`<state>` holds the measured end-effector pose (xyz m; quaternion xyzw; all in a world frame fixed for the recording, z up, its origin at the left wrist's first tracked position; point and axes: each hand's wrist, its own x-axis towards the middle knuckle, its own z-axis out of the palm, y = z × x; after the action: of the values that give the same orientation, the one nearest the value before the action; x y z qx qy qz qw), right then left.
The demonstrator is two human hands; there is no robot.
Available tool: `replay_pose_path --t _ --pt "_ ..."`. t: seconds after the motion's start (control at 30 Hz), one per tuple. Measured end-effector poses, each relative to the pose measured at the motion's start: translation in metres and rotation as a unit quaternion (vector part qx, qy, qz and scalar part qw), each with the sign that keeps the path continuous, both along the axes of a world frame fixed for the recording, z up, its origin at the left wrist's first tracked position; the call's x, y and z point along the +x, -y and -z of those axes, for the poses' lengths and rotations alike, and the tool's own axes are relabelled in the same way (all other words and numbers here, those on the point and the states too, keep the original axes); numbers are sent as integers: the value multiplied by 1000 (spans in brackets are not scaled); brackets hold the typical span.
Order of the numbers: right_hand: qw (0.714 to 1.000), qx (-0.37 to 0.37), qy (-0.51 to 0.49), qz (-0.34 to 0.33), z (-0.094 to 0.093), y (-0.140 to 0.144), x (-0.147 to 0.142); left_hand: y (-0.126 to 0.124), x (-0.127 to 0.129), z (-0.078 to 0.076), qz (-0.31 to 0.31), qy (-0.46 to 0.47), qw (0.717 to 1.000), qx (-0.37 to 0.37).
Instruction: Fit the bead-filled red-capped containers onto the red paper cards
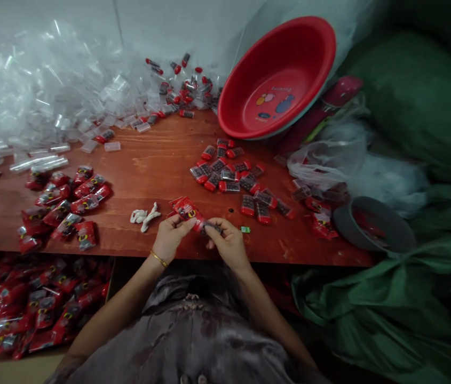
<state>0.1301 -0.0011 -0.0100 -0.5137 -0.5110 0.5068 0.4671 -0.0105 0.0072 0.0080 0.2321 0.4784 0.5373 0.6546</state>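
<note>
Near the front edge of the table, my left hand [171, 237] pinches a small red printed packet [187, 209]. Fingers closed, my right hand [227, 240] grips a small dark container [212, 228] at the packet's right end; whether it is partly inside the packet I cannot tell. Beyond my right hand lie several loose clear containers with red ends and dark contents [229, 176]. Left of my hands is a crumpled white scrap [145, 215]. A tiny green piece [245, 229] rests just right of my right hand.
Filled red packets [65, 205] lie at the left, above a box of more packets [29, 309]. Clear plastic cases [41, 90] are heaped at the back left. A red basin [265, 114] leans at the back right; a grey bowl [373, 226] and green cloth [381, 288] are at the right.
</note>
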Motion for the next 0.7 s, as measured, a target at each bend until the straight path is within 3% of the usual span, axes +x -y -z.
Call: replay_pose_path --t 0.17,0.4,0.7 --pt "997 12 11 70 -3 -5 -13 1 10 9 -40 3 999 0" --pt "1000 -2 -2 13 -4 -6 -17 -7 7 4 -9 36 999 -22" --pt "997 -20 -72 -37 2 -1 -9 -10 2 -6 20 38 999 15"
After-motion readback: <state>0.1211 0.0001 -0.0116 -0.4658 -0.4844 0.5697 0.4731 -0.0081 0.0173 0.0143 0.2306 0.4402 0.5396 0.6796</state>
